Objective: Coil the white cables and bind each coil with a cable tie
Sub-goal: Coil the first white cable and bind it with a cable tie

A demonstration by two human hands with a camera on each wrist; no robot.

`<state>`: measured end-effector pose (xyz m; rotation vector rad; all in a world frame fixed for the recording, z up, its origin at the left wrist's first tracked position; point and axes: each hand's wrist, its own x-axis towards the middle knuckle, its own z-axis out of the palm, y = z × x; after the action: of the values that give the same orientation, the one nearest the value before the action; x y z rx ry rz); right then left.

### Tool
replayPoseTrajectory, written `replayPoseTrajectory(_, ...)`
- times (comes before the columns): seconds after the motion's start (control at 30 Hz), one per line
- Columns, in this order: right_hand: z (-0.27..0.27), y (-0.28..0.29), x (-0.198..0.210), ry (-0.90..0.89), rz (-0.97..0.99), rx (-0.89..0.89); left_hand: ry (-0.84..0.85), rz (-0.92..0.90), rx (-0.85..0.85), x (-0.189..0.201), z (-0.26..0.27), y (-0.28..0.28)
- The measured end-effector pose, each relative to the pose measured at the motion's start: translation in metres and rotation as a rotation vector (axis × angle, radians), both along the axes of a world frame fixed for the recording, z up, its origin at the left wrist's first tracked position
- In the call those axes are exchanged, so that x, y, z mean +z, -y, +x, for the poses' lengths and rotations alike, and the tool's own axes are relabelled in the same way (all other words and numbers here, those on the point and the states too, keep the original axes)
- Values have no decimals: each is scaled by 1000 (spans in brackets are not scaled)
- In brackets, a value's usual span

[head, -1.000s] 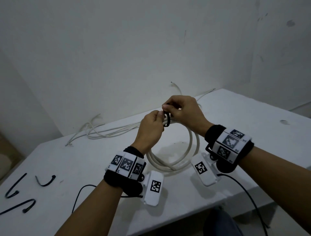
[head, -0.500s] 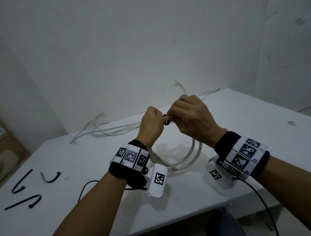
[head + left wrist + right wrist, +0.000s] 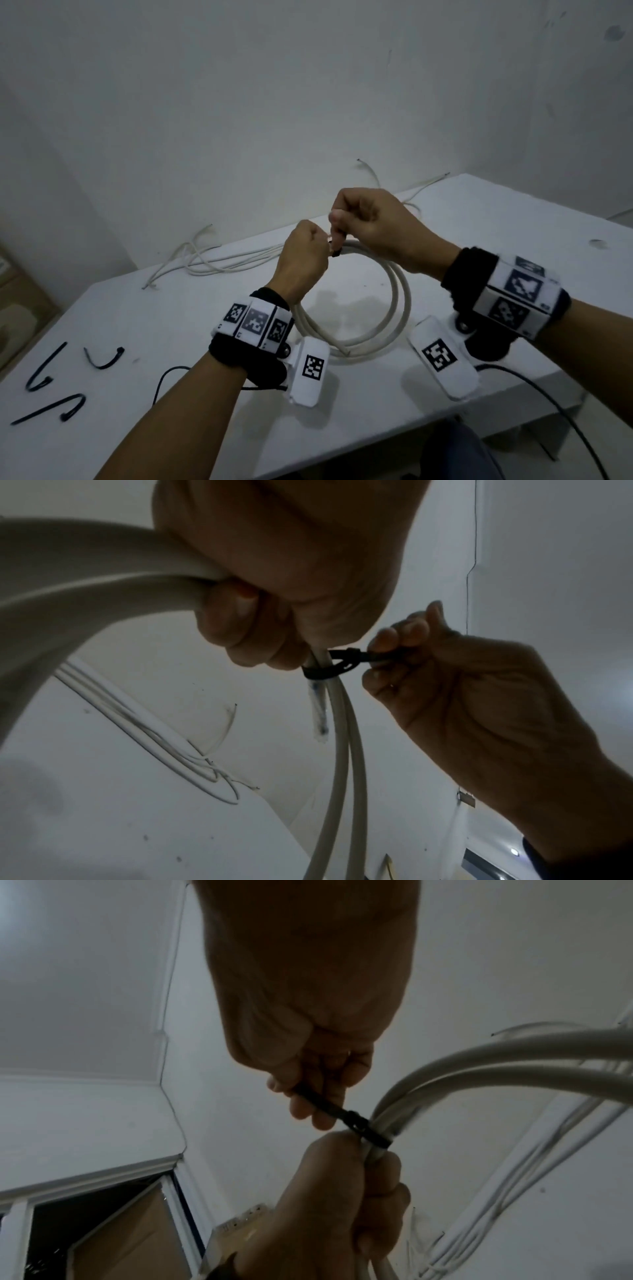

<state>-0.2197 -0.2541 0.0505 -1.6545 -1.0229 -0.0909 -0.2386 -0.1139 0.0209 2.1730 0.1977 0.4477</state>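
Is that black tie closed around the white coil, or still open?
Closed: the black tie loops snugly round the white coil, its tail through the head and pinched by the right hand. The left hand grips the coil.

bare room: white table (image 3: 479,219), plain walls (image 3: 239,85).

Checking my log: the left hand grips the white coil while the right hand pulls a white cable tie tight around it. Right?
Not quite: the cable tie is black, as the left wrist view shows. The left hand does grip the white coil, and the right hand pulls the tie.
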Motion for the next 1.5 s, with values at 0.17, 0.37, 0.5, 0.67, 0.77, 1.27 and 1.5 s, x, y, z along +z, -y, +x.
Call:
replayPoseTrajectory(0.17,5,-1,12,-261,172,58,-12,121,-24,5,2,15)
replayPoseTrajectory(0.37,43,-9,18,-475,91,33,-1,194,-152,2,-6,27)
replayPoseTrajectory(0.5,53,-12,13,-566,10,20,25,179,-134,0,-13,33)
replayPoseTrajectory(0.67,71,-7,5,-674,135,-14,-8,251,-191,-6,-25,45)
replayPoseTrajectory(0.77,96,19,33,-657,303,-98,-37,277,-215,-6,-32,47)
replayPoseTrajectory(1.27,39,36,-19,-420,-370,-13,-245,-247,46,29,8,1)
replayPoseTrajectory(1.5,37,22,-29,-647,-129,-18,-297,-431,-49,27,3,-12)
